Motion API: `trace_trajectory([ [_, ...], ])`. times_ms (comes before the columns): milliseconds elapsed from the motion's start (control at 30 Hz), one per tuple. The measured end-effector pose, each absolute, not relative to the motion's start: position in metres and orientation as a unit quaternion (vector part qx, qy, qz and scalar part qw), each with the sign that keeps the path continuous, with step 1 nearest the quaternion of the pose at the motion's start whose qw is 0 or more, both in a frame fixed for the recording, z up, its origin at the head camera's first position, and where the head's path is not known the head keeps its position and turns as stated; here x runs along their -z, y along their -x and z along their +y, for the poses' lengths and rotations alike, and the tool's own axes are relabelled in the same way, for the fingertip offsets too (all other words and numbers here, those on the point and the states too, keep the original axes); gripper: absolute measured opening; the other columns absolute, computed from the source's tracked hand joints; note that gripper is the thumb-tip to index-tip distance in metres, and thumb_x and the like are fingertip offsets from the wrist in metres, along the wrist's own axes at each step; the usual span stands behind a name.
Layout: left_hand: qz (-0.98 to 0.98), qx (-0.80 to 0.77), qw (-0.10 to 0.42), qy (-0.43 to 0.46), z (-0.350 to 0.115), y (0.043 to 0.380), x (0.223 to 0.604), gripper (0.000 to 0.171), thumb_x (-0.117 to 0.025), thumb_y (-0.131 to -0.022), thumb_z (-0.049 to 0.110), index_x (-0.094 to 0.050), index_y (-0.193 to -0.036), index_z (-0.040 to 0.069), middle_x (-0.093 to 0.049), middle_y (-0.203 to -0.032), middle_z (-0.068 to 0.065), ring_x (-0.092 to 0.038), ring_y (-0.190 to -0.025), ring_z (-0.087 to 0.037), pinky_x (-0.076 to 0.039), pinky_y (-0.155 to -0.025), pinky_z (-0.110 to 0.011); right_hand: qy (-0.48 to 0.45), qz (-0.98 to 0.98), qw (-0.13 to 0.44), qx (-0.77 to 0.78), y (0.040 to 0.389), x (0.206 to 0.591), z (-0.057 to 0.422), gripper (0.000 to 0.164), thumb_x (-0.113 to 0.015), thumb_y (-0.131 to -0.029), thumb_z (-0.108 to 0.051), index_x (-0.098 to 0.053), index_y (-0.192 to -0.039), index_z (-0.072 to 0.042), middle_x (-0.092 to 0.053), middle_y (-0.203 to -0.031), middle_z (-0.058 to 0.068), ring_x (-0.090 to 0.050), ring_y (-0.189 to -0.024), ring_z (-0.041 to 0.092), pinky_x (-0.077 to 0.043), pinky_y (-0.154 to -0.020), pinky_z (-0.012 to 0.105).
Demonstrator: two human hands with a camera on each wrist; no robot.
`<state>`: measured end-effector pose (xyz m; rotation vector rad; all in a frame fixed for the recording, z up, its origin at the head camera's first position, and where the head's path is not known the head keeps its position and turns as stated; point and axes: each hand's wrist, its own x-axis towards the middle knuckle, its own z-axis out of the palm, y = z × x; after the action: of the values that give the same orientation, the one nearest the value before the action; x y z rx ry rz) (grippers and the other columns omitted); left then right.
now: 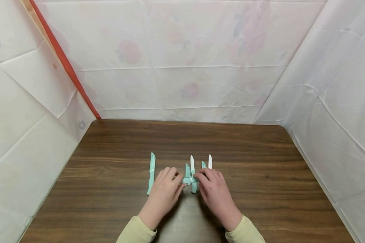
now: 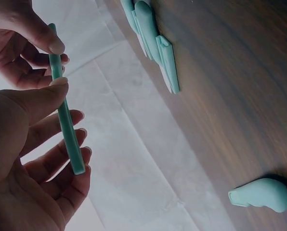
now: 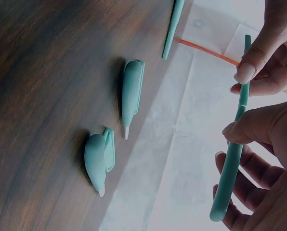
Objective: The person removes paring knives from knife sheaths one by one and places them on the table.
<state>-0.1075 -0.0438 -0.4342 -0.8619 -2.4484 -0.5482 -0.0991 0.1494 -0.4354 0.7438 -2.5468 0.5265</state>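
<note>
A teal-handled knife (image 3: pixel 230 178) in a matching sheath is held crosswise above the table between both hands. My left hand (image 1: pixel 166 185) pinches the sheath (image 2: pixel 70 127) end between thumb and fingers. At the other end, my right hand (image 1: pixel 213 189) grips the handle with thumb and fingers. Below lies an unsheathed knife (image 1: pixel 192 162) with a white blade, its teal sheath (image 1: pixel 187 168) beside it. Another white-bladed knife (image 1: pixel 210 161) and its sheath (image 1: pixel 203 164) are partly hidden by my right hand. Left of my left hand lies a sheathed teal knife (image 1: pixel 151 172).
The dark wood-grain table (image 1: pixel 109 209) has white patterned sheeting (image 1: pixel 182 60) behind it and along both sides. A red strip (image 1: pixel 67 64) runs down the sheeting to the table's back left corner.
</note>
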Motion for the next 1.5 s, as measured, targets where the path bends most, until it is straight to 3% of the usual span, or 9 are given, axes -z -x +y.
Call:
trace_trajectory([
  [367, -0.888, 0.208, 0.234, 0.338, -0.038, 0.107, 0.433, 0.029, -0.070, -0.076, 0.015, -0.062, -0.103, 0.010, -0.050, -0.091, -0.003, -0.046, -0.077, -0.020, -0.038, -0.067, -0.030, -0.258, -0.923, 0.217, -0.186, 0.097, 0.434, 0.149, 0.029, -0.059, -0.075, -0.003, -0.062, -0.101, -0.017, -0.051, -0.101, -0.002, -0.051, -0.092, 0.020, -0.039, -0.080, 0.038],
  [633, -0.892, 0.204, 0.237, 0.326, -0.037, 0.110, 0.431, 0.025, -0.068, -0.078, 0.016, -0.064, -0.102, 0.010, -0.050, -0.090, -0.003, -0.045, -0.075, -0.020, -0.036, -0.063, -0.029, -0.253, -0.923, 0.219, -0.190, 0.100, 0.431, 0.149, 0.028, -0.058, -0.076, -0.003, -0.063, -0.101, -0.016, -0.051, -0.099, -0.001, -0.051, -0.090, 0.020, -0.040, -0.079, 0.038],
  [1500, -0.897, 0.189, 0.245, 0.317, -0.033, 0.118, 0.429, 0.023, -0.069, -0.077, 0.016, -0.064, -0.099, 0.013, -0.049, -0.089, -0.002, -0.045, -0.080, -0.021, -0.039, -0.070, -0.032, -0.245, -0.927, 0.213, -0.189, 0.107, 0.425, 0.149, 0.028, -0.059, -0.076, -0.001, -0.064, -0.100, -0.015, -0.051, -0.096, -0.001, -0.048, -0.086, 0.019, -0.040, -0.076, 0.038],
])
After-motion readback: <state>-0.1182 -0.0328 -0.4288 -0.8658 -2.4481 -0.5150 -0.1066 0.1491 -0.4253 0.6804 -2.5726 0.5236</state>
